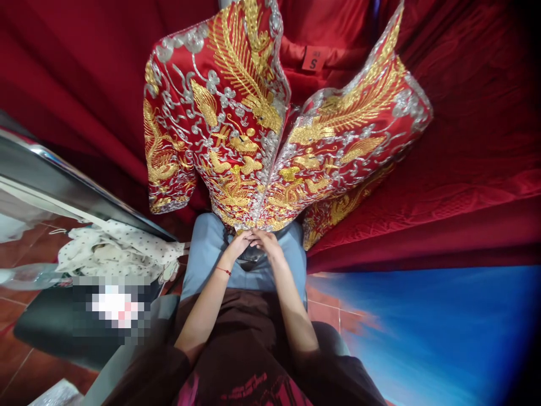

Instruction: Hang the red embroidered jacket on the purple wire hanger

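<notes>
A red jacket (236, 141) with dense gold and silver embroidery stands in front of me, its hem over my blue trousers (203, 248). Its collar gapes, showing red lining and a tag (313, 58) marked "S". The two front edges meet lower down. At the bottom of that front line, my left hand (240, 243) has its fingers closed on the hem; a thin red bracelet is on its wrist. Beside it my right hand (267, 243) pinches the same spot, fingertips touching the left ones. What exactly lies between the fingertips is too small to make out.
Dark red drapery (477, 169) hangs behind and to the right. On the left are a spotted white cloth (97, 248), a clear plastic bottle (31, 276) and a dark stool seat (46, 321). Blue sheeting (422, 321) lies at lower right beside red floor tiles (323, 304).
</notes>
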### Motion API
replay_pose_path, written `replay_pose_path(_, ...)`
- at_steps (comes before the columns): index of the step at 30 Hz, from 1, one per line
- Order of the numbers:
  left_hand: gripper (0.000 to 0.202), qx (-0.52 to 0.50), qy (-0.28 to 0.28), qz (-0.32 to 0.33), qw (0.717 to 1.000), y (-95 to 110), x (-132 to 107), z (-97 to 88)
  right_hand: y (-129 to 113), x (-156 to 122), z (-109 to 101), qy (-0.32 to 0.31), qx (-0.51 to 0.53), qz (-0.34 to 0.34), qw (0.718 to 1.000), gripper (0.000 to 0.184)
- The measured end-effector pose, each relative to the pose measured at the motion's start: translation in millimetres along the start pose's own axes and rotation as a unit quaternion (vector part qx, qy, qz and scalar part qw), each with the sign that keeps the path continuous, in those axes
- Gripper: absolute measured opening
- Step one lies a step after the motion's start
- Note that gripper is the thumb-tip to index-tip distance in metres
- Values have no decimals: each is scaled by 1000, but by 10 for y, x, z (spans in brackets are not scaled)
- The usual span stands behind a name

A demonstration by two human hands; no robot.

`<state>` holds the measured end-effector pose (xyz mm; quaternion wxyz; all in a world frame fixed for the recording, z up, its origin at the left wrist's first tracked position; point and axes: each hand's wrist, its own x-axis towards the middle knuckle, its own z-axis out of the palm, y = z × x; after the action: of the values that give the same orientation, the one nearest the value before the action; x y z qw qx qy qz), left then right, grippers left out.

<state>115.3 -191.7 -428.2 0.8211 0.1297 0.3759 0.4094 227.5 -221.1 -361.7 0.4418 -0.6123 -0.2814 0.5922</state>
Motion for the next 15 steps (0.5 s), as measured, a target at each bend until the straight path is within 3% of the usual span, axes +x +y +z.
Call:
replay_pose_path(3,8,6,-26,-9,1000,-2,21,-17,24,-5,-15,-9,34,11,999,31)
replay_pose_path(8,12,0,-47,6,999,-4,46,-10,22,-26,-47,25,41,-26,998,27)
replay_pose_path(15,8,-4,-19,28,999,-26,24,5,-33,-39,-22,63,-13,-71,995,12)
